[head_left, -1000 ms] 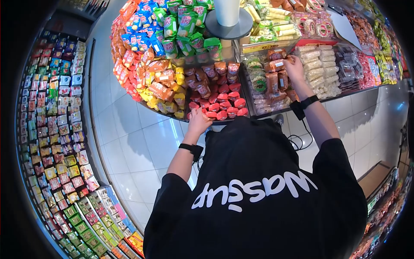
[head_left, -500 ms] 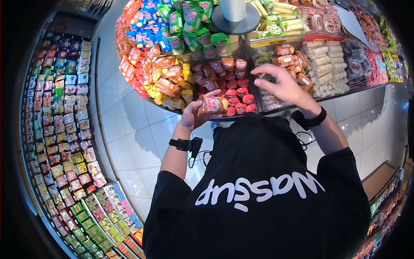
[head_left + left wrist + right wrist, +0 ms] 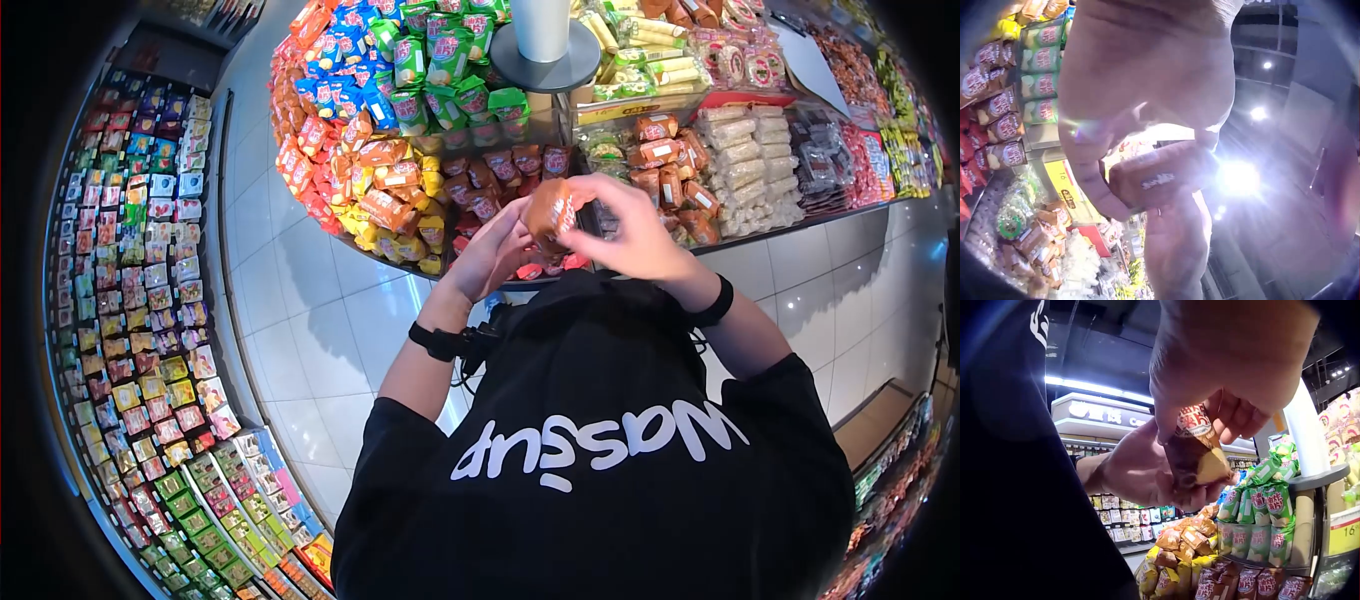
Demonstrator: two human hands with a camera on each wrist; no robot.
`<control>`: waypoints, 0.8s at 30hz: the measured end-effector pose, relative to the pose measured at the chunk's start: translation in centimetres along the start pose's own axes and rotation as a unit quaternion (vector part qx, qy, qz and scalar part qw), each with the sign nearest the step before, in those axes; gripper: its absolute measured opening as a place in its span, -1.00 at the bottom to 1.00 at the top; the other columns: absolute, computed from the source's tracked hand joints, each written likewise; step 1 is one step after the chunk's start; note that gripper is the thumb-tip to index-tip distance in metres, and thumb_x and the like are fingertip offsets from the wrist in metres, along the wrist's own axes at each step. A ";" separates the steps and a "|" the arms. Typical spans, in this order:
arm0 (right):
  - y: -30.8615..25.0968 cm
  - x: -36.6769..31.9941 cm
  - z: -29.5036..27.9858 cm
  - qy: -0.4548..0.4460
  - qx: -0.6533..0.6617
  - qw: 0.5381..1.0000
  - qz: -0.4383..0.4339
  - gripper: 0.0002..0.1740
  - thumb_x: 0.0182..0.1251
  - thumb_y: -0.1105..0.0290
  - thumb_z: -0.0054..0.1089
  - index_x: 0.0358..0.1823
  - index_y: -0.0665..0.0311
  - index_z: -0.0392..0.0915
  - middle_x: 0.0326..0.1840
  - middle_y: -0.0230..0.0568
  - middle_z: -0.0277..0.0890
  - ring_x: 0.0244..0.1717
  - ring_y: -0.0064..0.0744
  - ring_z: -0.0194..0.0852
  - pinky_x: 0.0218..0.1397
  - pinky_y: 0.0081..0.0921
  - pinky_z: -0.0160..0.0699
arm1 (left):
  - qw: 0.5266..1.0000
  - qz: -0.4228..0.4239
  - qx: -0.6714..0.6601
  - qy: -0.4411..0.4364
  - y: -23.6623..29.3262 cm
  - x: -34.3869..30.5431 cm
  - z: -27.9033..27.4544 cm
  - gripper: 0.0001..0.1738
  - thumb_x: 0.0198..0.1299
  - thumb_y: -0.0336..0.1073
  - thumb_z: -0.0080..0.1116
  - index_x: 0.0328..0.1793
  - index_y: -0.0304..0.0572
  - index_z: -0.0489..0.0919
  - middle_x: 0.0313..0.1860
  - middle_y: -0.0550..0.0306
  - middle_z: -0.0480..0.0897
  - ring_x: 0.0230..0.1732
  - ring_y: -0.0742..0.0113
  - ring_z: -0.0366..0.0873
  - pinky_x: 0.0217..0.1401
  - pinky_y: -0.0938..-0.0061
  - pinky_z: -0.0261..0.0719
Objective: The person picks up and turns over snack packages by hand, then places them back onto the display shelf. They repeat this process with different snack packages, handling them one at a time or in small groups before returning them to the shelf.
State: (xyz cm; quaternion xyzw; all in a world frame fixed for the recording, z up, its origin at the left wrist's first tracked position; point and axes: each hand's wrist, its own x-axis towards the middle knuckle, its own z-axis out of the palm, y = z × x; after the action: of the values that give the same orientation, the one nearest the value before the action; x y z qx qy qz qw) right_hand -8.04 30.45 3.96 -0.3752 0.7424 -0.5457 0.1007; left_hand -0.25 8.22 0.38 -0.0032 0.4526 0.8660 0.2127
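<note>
A small brown snack packet point(image 3: 548, 212) is held up between both hands, over the compartment of red packets point(image 3: 530, 270). My left hand point(image 3: 490, 252) grips it from one side; in the left wrist view the fingers curl about the packet point(image 3: 1157, 178). From the other side my right hand point(image 3: 640, 240) holds it between thumb and fingers. The right wrist view shows the packet's printed front point(image 3: 1200, 453) with pale lettering and a yellowish picture, its top in the right hand point(image 3: 1229, 362) and its lower part against the left hand point(image 3: 1135, 465).
Behind the hands curves a divided snack display with yellow packets point(image 3: 430, 225), green packets point(image 3: 440, 60), brown packets point(image 3: 690, 180) and pale wrapped rolls point(image 3: 745, 155). A white post point(image 3: 541, 30) rises from it. Stocked shelves point(image 3: 130, 300) line the left beyond the tiled floor point(image 3: 310, 350).
Both hands reached into the display a second ago. The left hand then lifted a brown packet out, and the right hand came left from the brown packets' compartment to grasp it too.
</note>
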 end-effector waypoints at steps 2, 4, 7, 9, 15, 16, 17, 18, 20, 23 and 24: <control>1.6 -0.3 -0.2 0.012 0.046 0.998 0.038 -0.46 0.25 0.35 0.40 0.23 0.37 0.46 0.08 -0.02 0.55 0.10 -0.21 0.62 0.21 -0.36 0.54 | 1.000 -0.016 0.024 0.003 -0.2 0.5 -0.1 -0.29 0.51 0.16 -0.12 0.55 -0.19 0.19 0.33 0.04 0.50 0.30 0.24 0.51 0.33 0.22 0.52; 2.5 -0.8 -0.1 0.010 0.034 0.999 0.021 -0.45 0.27 0.34 0.38 0.25 0.37 0.45 0.12 -0.01 0.55 0.14 -0.19 0.60 0.25 -0.34 0.52 | 0.999 -0.027 0.015 0.038 -0.7 1.4 0.6 -0.38 0.52 0.05 -0.06 0.50 -0.21 0.26 0.27 0.06 0.53 0.26 0.26 0.53 0.32 0.22 0.53; 3.1 -1.3 0.7 0.032 0.013 0.999 0.027 -0.38 0.27 0.31 0.40 0.29 0.40 0.40 0.16 0.03 0.52 0.18 -0.14 0.57 0.27 -0.30 0.50 | 0.992 -0.058 0.052 0.100 -1.0 2.9 1.6 -0.52 0.49 -0.15 0.06 0.39 -0.27 0.37 0.17 0.10 0.57 0.19 0.32 0.57 0.28 0.32 0.57; 4.1 -1.4 0.6 0.026 -0.010 0.999 0.040 -0.38 0.29 0.28 0.41 0.29 0.39 0.40 0.15 -0.07 0.53 0.15 -0.24 0.58 0.23 -0.35 0.54 | 0.988 -0.071 0.127 0.043 -1.4 3.2 1.2 -0.47 0.45 -0.16 0.11 0.44 -0.23 0.36 0.24 0.10 0.56 0.18 0.33 0.59 0.26 0.36 0.57; 4.6 -3.1 -1.5 0.033 0.364 0.893 0.261 -0.50 0.49 0.22 0.17 0.34 0.32 0.39 0.05 -0.32 0.57 -0.05 -0.50 0.61 -0.11 -0.48 0.66 | 0.873 -0.238 0.353 0.238 -6.1 6.1 -10.9 -0.56 0.29 -0.16 0.29 0.17 -0.30 0.59 -0.03 0.02 0.71 -0.02 0.28 0.70 -0.02 0.36 0.68; 4.6 -3.4 -1.9 0.044 0.397 0.876 0.272 -0.50 0.53 0.21 0.11 0.36 0.31 0.37 0.07 -0.30 0.58 -0.07 -0.48 0.63 -0.14 -0.46 0.68 | 0.800 -0.260 0.462 0.281 -7.4 6.4 -14.3 -0.55 0.23 -0.11 0.33 0.07 -0.35 0.64 -0.11 -0.02 0.74 -0.08 0.22 0.73 -0.07 0.31 0.69; 4.2 -3.6 -2.4 0.062 0.431 0.852 0.290 -0.52 0.55 0.11 0.05 0.27 0.31 0.44 0.00 -0.34 0.59 -0.11 -0.52 0.59 -0.17 -0.50 0.64 | 0.776 -0.222 0.503 0.309 -8.2 6.3 -16.4 -0.42 0.13 -0.03 0.36 0.11 -0.39 0.59 -0.08 -0.12 0.73 -0.06 0.12 0.73 -0.02 0.28 0.68; 3.9 -3.9 -2.7 0.075 0.463 0.834 0.290 -0.52 0.55 0.11 0.05 0.27 0.32 0.44 0.00 -0.33 0.59 -0.10 -0.52 0.60 -0.17 -0.48 0.64 | 0.748 -0.184 0.542 0.335 -9.0 6.0 -18.0 -0.28 0.04 0.05 0.39 0.15 -0.43 0.54 -0.05 -0.22 0.71 -0.03 0.02 0.72 0.04 0.24 0.66; 3.6 -4.7 -3.3 0.101 0.526 0.794 0.290 -0.52 0.54 0.11 0.04 0.26 0.35 0.43 0.01 -0.31 0.59 -0.10 -0.51 0.60 -0.17 -0.46 0.64 | 0.702 -0.168 0.569 0.393 -10.3 6.0 -19.4 -0.20 -0.07 0.14 0.42 0.11 -0.43 0.55 -0.04 -0.28 0.72 -0.03 -0.07 0.72 0.05 0.20 0.66; 3.2 -5.0 -3.5 0.091 0.498 0.813 0.289 -0.57 0.49 0.18 0.10 0.19 0.37 0.46 -0.01 -0.28 0.59 -0.09 -0.52 0.60 -0.09 -0.47 0.63 | 0.638 -0.198 0.559 0.492 -10.3 6.7 -18.7 -0.28 -0.10 0.26 0.38 -0.05 -0.26 0.70 -0.10 -0.20 0.75 -0.10 -0.10 0.75 -0.04 0.19 0.68; 2.5 -5.1 -3.7 0.090 0.479 0.824 0.290 -0.59 0.47 0.21 0.13 0.17 0.36 0.47 -0.01 -0.27 0.58 -0.08 -0.53 0.59 -0.06 -0.49 0.62 | 0.655 -0.220 0.541 0.481 -9.4 6.6 -17.6 -0.29 -0.07 0.25 0.36 -0.03 -0.26 0.70 -0.07 -0.21 0.74 -0.06 -0.10 0.74 -0.04 0.20 0.69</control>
State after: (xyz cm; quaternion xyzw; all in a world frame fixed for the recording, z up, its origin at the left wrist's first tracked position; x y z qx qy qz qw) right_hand -7.64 36.89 1.87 0.0032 0.4675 -0.8098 0.3544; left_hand -6.10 1.55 -18.65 -0.4028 0.8659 0.2739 0.1134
